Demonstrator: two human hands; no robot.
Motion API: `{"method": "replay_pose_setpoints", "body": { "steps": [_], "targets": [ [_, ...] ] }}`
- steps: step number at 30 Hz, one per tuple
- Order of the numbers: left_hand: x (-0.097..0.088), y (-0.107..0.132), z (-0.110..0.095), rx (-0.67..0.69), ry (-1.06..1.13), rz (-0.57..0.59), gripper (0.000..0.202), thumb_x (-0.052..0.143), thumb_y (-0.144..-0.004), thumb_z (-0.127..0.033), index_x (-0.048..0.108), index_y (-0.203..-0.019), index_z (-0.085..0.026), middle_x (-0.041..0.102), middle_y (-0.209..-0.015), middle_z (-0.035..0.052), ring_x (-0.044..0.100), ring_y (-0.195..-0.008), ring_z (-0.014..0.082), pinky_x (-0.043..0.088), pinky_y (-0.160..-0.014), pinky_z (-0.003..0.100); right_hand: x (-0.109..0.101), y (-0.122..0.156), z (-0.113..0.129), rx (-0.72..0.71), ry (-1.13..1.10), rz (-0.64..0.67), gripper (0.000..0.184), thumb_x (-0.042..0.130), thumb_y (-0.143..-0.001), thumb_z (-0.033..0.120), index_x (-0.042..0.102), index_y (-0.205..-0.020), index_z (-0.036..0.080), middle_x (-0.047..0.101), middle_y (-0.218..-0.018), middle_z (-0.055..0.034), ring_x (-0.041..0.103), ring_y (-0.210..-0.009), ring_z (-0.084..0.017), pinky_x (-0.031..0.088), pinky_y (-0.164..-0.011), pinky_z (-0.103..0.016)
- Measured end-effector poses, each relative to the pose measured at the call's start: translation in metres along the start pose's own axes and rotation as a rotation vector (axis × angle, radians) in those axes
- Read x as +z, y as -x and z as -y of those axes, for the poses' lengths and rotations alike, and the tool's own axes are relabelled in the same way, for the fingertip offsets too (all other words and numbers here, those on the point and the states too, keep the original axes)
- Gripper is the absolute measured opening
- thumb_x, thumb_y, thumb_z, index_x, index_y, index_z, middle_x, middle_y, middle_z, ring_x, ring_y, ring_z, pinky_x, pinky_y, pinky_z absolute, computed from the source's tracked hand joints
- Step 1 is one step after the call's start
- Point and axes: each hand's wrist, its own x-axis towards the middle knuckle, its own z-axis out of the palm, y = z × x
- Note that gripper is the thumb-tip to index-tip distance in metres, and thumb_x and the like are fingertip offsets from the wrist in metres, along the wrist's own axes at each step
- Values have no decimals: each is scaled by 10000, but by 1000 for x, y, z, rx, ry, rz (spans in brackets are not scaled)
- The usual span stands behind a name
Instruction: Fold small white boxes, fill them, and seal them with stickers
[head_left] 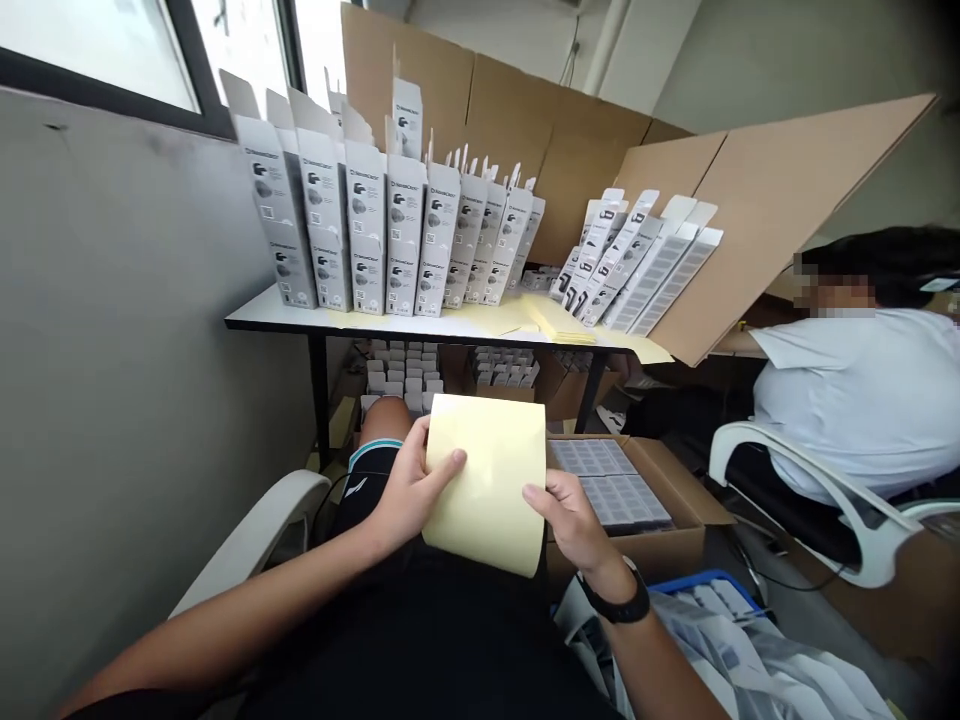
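Observation:
A glossy pale-yellow sheet of paper (491, 510), slightly curved, is held up over my lap. My left hand (420, 475) grips its left edge, thumb on the front face and fingers behind. On the right edge, my right hand (566, 510) pinches the sheet, with its thumb on the front; the fingers behind are partly hidden. Whether it is one sheet or several together I cannot tell. Beyond it, more yellow sheets (559, 322) lie in a pile at the table's front edge.
On the white table (259, 308) stand rows of upright white cartons (367, 230) with open flaps. Other cartons (637, 265) lean against a cardboard panel (780, 190). An open cardboard box (675, 545) of packed grey items sits right of my knees. A co-worker (862, 390) sits at the right.

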Motion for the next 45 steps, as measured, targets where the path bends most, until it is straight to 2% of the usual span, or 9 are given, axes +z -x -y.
{"method": "replay_pose_setpoints", "body": {
  "steps": [8, 10, 13, 18, 22, 25, 32, 37, 45],
  "targets": [
    [-2, 15, -19, 153, 31, 78, 884, 723, -873, -353, 140, -1537, -323, 689, -1164, 96, 719, -950, 235, 624, -744, 331, 9, 14, 6, -104, 75, -21, 467, 568, -911, 557, 732, -778, 140, 663, -715, -81, 621, -688, -182, 495, -604, -260],
    [-8, 10, -22, 200, -69, 98, 699, 709, -880, -325, 335, -1469, -291, 682, -1145, 85, 695, -955, 207, 602, -766, 300, 7, 9, 4, -70, 50, -6, 415, 629, -875, 544, 749, -876, 147, 704, -812, -94, 663, -776, -210, 537, -663, -279],
    [-15, 3, -25, 215, -334, 225, 223, 655, -898, -293, 671, -1098, -196, 679, -1093, 78, 659, -933, 177, 547, -757, 251, 7, 5, -2, -14, -132, -24, 395, 670, -864, 508, 737, -1055, 170, 736, -968, -95, 696, -848, -216, 575, -732, -297],
    [-15, 2, -18, 341, -638, 211, 156, 630, -870, -213, 741, -981, -214, 609, -1158, 81, 616, -1067, 198, 527, -900, 319, 10, 7, -7, 34, -226, 0, 386, 692, -875, 453, 709, -1159, 192, 742, -1056, -81, 715, -883, -201, 608, -790, -310],
    [-10, 8, -14, 737, -943, 18, 129, 649, -851, -168, 759, -873, -231, 430, -1463, 88, 421, -1390, 303, 379, -1138, 489, 15, 6, -5, 20, -172, 25, 353, 666, -904, 432, 710, -1166, 197, 746, -1029, -74, 714, -839, -183, 615, -794, -310],
    [-7, 14, -15, 924, -1085, 9, 104, 678, -838, -212, 755, -877, -270, 575, -1333, 74, 500, -1289, 291, 340, -1136, 529, 19, 5, -2, 20, -106, 15, 331, 635, -924, 439, 731, -1118, 188, 747, -976, -76, 708, -808, -184, 606, -742, -293],
    [-3, 20, -18, 747, -999, 208, 179, 680, -881, -380, 719, -923, -211, 714, -883, 52, 583, -804, 177, 416, -748, 330, 21, 11, 2, -92, 184, 61, 297, 525, -988, 400, 739, -1001, 193, 708, -870, -63, 671, -866, -199, 559, -757, -290],
    [-3, 19, -24, 681, -977, 274, 200, 610, -940, -349, 720, -905, -185, 725, -899, 58, 578, -784, 166, 450, -710, 291, 19, 14, 0, -132, 343, 76, 394, 490, -995, 386, 617, -685, 179, 598, -670, -60, 651, -864, -225, 532, -765, -310],
    [-3, 20, -26, 545, -901, 325, 245, 566, -967, -324, 744, -878, -182, 725, -878, 63, 629, -801, 167, 477, -724, 289, 20, 14, -3, -152, 416, 62, 386, 508, -983, 400, 642, -696, 180, 625, -694, -64, 619, -767, -202, 503, -705, -303]
  ]
}}
